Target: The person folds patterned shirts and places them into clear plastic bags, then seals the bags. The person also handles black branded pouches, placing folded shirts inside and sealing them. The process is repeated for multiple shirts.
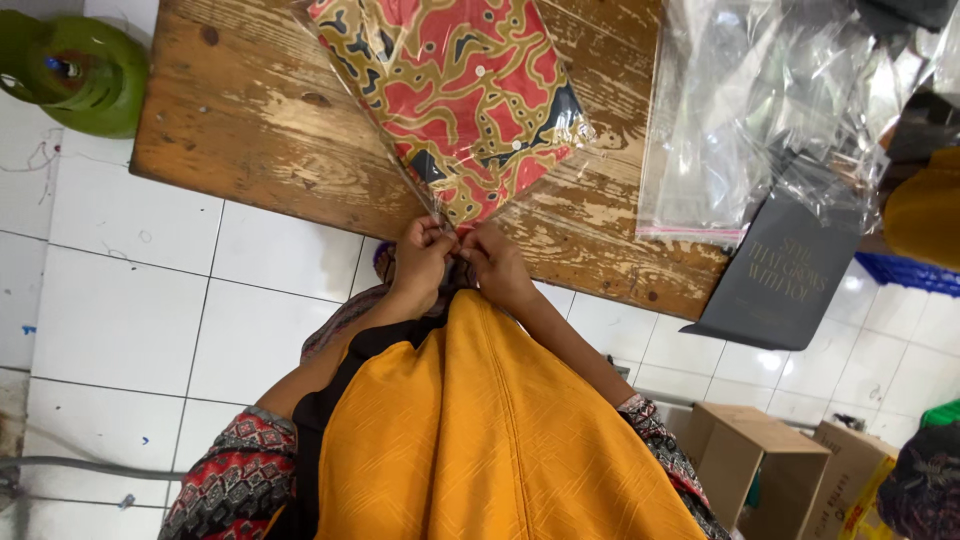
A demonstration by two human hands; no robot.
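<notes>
A folded red, gold and black patterned garment (460, 95) lies in a clear plastic bag on a worn wooden table (240, 130). The bag's near corner hangs over the table's front edge. My left hand (420, 262) and my right hand (495, 265) meet at that corner, both pinching the plastic bag's edge with closed fingers. An orange cloth (480, 430) drapes over my chest below the hands and hides my lap.
A pile of empty clear plastic bags (760, 110) covers the table's right part, with a dark grey card (790, 280) poking out over the edge. A green container (75, 70) stands at the far left. Open cardboard boxes (770, 470) sit on the white tiled floor (130, 320).
</notes>
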